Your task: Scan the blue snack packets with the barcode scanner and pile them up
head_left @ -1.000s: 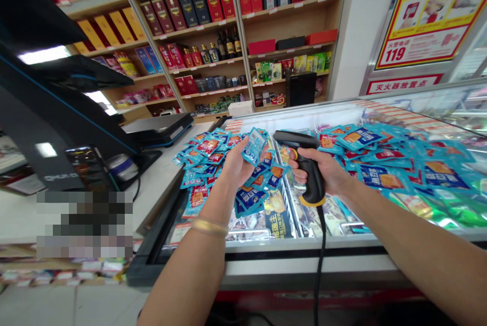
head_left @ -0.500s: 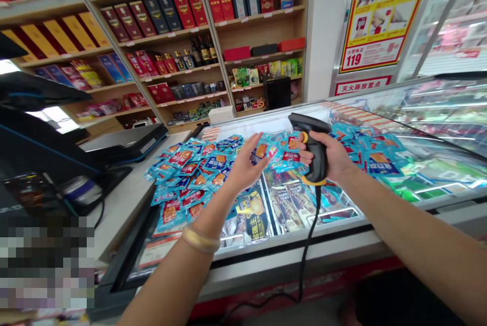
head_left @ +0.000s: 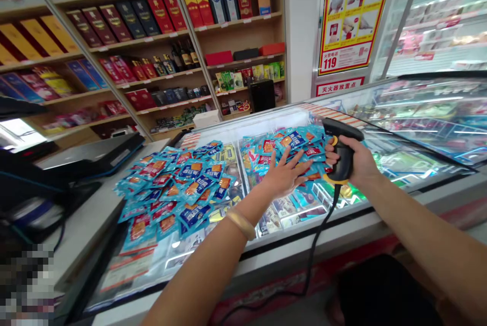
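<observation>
Fingers spread, my left hand (head_left: 283,176) lies over the near edge of the right-hand pile of blue snack packets (head_left: 292,139). A gold bangle (head_left: 242,223) circles that wrist. My right hand (head_left: 361,161) is wrapped round the grip of a black and yellow barcode scanner (head_left: 343,156), whose head points up and to the left. Its cable (head_left: 314,250) hangs down past the freezer's front edge. A second, larger pile of snack packets (head_left: 178,184), blue with red or navy labels, rests on the glass to the left of my left hand.
Both piles rest on the glass top of a chest freezer (head_left: 205,260) with packaged goods inside. On the left stands a counter (head_left: 95,204) with dark checkout equipment (head_left: 91,156). Shelves of boxed goods (head_left: 152,42) line the back wall, beside a red and yellow poster (head_left: 352,16).
My left hand has moved right, from the gap between the piles onto the right-hand pile. The scanner has shifted right in my right hand, and the right-hand packets are gathered closer together.
</observation>
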### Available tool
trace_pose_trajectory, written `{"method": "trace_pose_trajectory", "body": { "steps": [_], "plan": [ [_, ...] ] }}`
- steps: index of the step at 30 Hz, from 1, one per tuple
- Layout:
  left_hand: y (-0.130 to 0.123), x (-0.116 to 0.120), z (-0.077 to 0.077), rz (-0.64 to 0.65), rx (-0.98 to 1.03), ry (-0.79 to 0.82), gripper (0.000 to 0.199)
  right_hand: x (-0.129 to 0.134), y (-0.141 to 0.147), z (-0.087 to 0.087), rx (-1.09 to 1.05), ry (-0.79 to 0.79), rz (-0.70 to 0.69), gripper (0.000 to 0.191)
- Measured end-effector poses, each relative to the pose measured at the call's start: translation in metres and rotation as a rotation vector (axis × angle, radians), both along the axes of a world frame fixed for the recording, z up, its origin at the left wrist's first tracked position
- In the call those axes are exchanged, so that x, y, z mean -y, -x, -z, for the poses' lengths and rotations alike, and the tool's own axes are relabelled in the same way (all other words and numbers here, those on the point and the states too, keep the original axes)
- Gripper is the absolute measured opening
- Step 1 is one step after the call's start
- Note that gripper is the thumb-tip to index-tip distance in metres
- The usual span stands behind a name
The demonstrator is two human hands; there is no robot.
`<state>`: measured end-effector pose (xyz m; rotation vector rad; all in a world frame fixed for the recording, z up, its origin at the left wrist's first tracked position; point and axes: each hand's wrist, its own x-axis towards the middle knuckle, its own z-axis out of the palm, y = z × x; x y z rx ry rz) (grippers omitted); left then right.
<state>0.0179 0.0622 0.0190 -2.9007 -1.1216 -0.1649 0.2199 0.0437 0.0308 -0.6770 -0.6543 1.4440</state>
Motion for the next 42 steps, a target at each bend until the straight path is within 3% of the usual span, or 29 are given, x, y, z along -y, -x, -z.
{"method": "trace_pose_trajectory", "body": {
  "steps": [4,8,14,19,21,23,28,30,34,36,39,42],
  "plan": [
    [0.009,0.004,-0.007,-0.020,0.089,-0.071,0.052,-0.001,0.006,-0.007,-0.010,-0.005,-0.007,0.015],
    [0.044,-0.001,-0.020,-0.176,0.265,-0.128,0.053,-0.003,0.026,-0.019,-0.006,-0.067,-0.055,0.015],
    [0.138,-0.007,-0.035,-0.573,0.337,-0.187,0.055,-0.017,0.105,-0.028,0.005,-0.096,-0.272,0.017],
    [0.187,0.007,-0.048,-0.891,0.281,-0.045,0.046,-0.028,0.175,-0.023,-0.032,0.007,-0.445,0.015],
    [0.197,0.012,-0.050,-0.903,0.221,0.006,0.054,-0.029,0.189,-0.019,-0.037,0.034,-0.488,0.016],
    [0.204,0.016,-0.049,-0.835,0.170,0.044,0.064,-0.030,0.193,-0.013,-0.032,0.067,-0.515,0.016],
    [0.208,0.020,-0.045,-0.692,0.106,0.057,0.076,-0.031,0.181,0.001,0.007,0.146,-0.512,0.014],
    [0.206,0.022,-0.047,-0.715,0.148,0.065,0.066,-0.032,0.177,0.004,0.013,0.141,-0.500,0.013],
    [0.206,0.023,-0.053,-0.764,0.249,0.140,0.022,-0.032,0.176,0.005,0.021,0.116,-0.498,0.014],
    [0.208,0.021,-0.055,-0.834,0.295,0.130,0.023,-0.030,0.177,0.004,0.029,0.112,-0.505,0.014],
    [0.210,0.017,-0.056,-0.924,0.530,0.035,0.021,-0.029,0.178,0.004,0.042,0.111,-0.518,0.014],
    [0.207,0.014,-0.054,-0.890,1.076,0.110,0.022,-0.027,0.177,0.003,0.042,0.092,-0.541,0.016]
  ]
}}
